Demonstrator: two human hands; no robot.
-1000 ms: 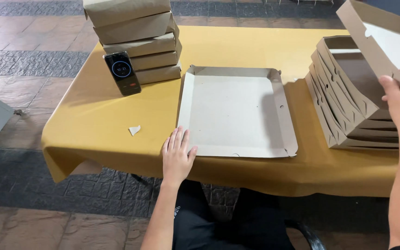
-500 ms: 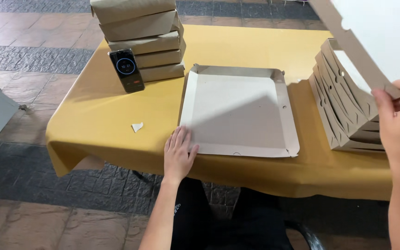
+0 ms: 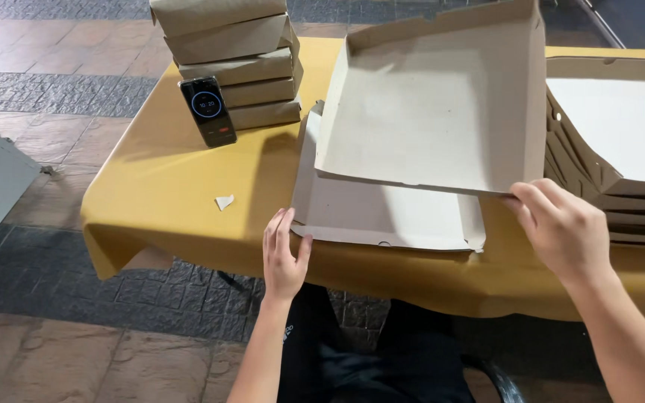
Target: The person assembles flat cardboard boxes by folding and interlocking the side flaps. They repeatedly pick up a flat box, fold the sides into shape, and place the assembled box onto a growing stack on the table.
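- The step in hand looks like fitting 2 halves of a cardboard box together: an open box tray [image 3: 434, 112] is held tilted above a second, flat tray [image 3: 382, 213] that lies on the yellow-covered table [image 3: 166, 186].
- The next move, as I judge it, calls for squaring the raised tray's edges over the lower one's rim before lowering it, so the walls nest and do not crush.
- The right hand [image 3: 565, 227] pinches the raised tray's near right corner, fingers curled over the edge.
- The left hand [image 3: 284, 254] is loosely open, fingers together, its thumb touching the flat tray's near left corner at the table edge.
- To the right stands a pile of open trays [image 3: 621, 142]; at the back left, a stack of closed boxes [image 3: 233, 60] with a phone [image 3: 207, 110] leaning against it, and a paper scrap [image 3: 224, 201] lies nearby.
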